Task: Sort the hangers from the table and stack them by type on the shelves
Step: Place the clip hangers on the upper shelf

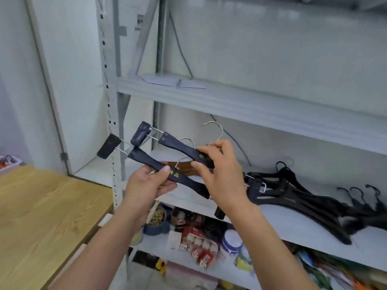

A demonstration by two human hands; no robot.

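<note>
Head view: the left hand (pixel 146 185) grips the near clip hanger (pixel 188 182), and the right hand (pixel 217 170) pinches the far clip hanger (pixel 178 145). The 2 are in the air before the shelf (pixel 293 227), left of the pile of black hangers (pixel 293 191).

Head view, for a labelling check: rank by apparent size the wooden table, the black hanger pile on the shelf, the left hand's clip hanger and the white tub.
1. wooden table
2. black hanger pile
3. clip hanger, nearer the camera, so its true rank is unsure
4. white tub, partly hidden
</note>
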